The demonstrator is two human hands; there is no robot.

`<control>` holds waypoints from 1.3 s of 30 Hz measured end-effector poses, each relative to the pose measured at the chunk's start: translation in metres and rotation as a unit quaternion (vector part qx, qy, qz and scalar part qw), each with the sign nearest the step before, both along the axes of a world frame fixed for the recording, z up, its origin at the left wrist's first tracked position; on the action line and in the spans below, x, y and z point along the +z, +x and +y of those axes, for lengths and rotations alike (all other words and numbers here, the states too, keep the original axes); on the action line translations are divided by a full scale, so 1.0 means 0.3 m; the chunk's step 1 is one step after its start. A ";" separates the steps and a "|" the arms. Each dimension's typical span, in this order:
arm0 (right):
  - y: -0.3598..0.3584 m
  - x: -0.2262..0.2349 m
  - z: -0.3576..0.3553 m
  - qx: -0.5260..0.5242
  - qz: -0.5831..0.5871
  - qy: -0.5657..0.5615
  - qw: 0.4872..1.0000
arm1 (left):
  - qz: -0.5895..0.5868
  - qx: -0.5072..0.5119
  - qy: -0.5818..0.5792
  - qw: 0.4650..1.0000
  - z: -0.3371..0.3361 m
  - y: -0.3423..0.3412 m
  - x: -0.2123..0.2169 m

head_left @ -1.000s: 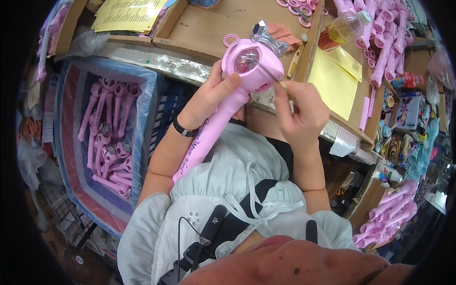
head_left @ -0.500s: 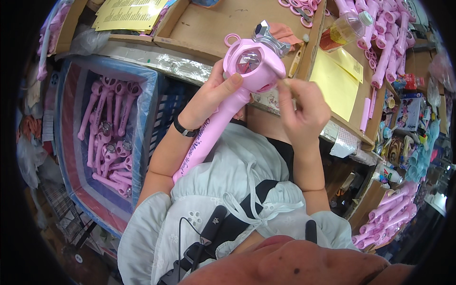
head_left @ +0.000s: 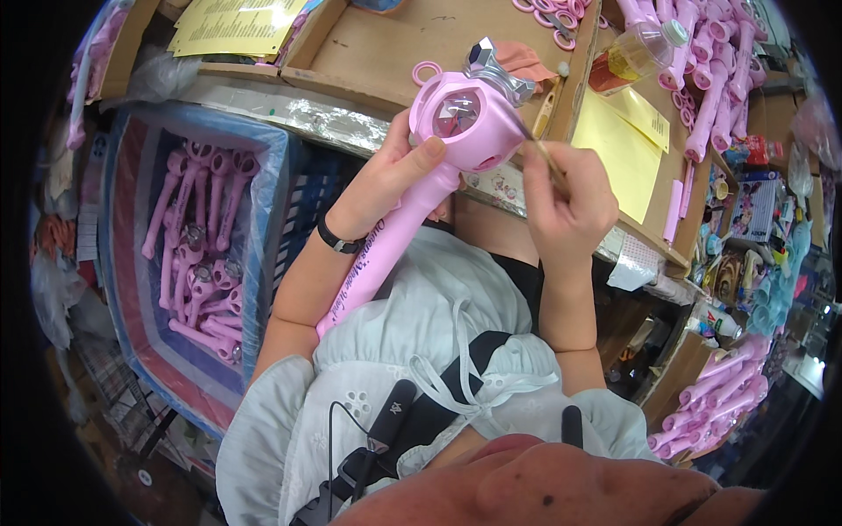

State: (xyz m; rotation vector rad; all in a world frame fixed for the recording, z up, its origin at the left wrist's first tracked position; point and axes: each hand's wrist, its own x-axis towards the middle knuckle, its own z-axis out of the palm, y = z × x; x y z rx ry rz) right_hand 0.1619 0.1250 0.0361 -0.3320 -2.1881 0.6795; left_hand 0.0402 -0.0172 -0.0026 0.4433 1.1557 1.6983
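While my left hand (head_left: 386, 180) clamps the pink plastic toy wand (head_left: 412, 193) steady, my right hand (head_left: 566, 206) pinches a thin brush (head_left: 545, 156) against its head.

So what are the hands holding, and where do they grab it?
The left hand grips the pink toy wand at the top of its handle, just under the round head. The right hand pinches a thin stick near its lower end.

A yellow printed sheet (head_left: 230, 19) lies at the top left of the cardboard tray (head_left: 386, 53). To the tray's right lie two plain yellow sheets (head_left: 618, 145), and farther right stands a colourful printed box (head_left: 752, 209)
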 end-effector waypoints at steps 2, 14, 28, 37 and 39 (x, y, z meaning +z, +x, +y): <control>0.003 0.002 -0.004 0.025 -0.014 0.022 0.999 | -0.001 0.001 0.003 1.000 0.000 0.000 0.000; 0.011 -0.015 0.004 -0.036 0.001 -0.024 0.999 | -0.014 0.015 0.007 1.000 0.003 0.003 0.010; 0.011 -0.014 0.014 0.009 0.004 0.029 1.000 | -0.029 0.013 0.015 0.999 0.000 0.003 0.009; 0.016 -0.012 0.020 0.042 -0.015 0.045 0.998 | -0.032 0.015 0.016 0.999 0.003 0.002 0.009; 0.018 -0.008 0.023 -0.004 -0.013 0.031 0.999 | -0.022 0.015 0.010 1.000 0.002 0.002 0.011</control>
